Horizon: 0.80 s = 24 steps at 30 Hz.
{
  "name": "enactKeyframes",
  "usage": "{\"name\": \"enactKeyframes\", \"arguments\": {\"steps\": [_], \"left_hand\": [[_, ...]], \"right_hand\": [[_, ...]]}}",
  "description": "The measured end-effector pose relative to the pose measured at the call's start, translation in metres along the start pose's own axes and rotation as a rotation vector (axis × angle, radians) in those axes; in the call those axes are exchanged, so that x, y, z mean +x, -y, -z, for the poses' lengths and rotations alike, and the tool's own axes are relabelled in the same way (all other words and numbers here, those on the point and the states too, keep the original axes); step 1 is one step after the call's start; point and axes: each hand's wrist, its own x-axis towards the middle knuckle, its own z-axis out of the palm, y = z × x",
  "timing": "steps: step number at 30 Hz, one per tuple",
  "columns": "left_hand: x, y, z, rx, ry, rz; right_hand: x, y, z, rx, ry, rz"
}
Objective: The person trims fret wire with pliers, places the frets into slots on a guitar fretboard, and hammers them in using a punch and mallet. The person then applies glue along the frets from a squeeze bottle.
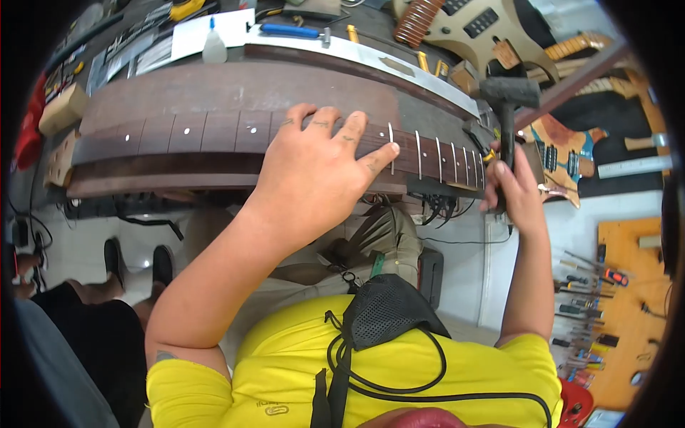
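Note:
A dark wooden guitar fretboard (160, 135) with white dot inlays lies across the bench. Silvery fret wires (419, 155) cross its right part, while its left part shows only thin slots. My left hand (314, 160) rests on the fretboard with fingers spread, its thumb beside a fret wire that stands out past the board's edges. In my right hand (515, 187) is a black mallet (509, 93), gripped by its handle and held upright, head up, beyond the fretboard's right end.
Behind the fretboard are a flat brown board (235, 85), a blue-handled hammer (292, 31) and a small bottle (214, 48). Guitar bodies (564, 150) lie at the right. Tools hang on an orange panel (621, 299). Another person's legs (107, 299) are at the left.

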Motion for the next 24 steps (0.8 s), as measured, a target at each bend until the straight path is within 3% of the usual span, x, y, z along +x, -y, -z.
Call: {"name": "enactKeyframes", "arguments": {"steps": [2, 12, 21, 24], "left_hand": [[0.0, 0.002, -0.003, 0.001, -0.015, 0.021], [-0.003, 0.0, -0.006, -0.051, -0.043, 0.046], [-0.008, 0.001, -0.015, -0.089, -0.138, 0.045], [-0.008, 0.002, -0.015, -0.085, -0.124, 0.038]], "right_hand": [[-0.017, 0.014, -0.024, -0.088, -0.056, -0.009], [-0.034, 0.074, -0.071, -0.407, 0.133, -0.096], [-0.035, 0.078, -0.086, -0.399, 0.036, -0.044], [-0.035, 0.072, -0.088, -0.428, 0.101, -0.081]]}}
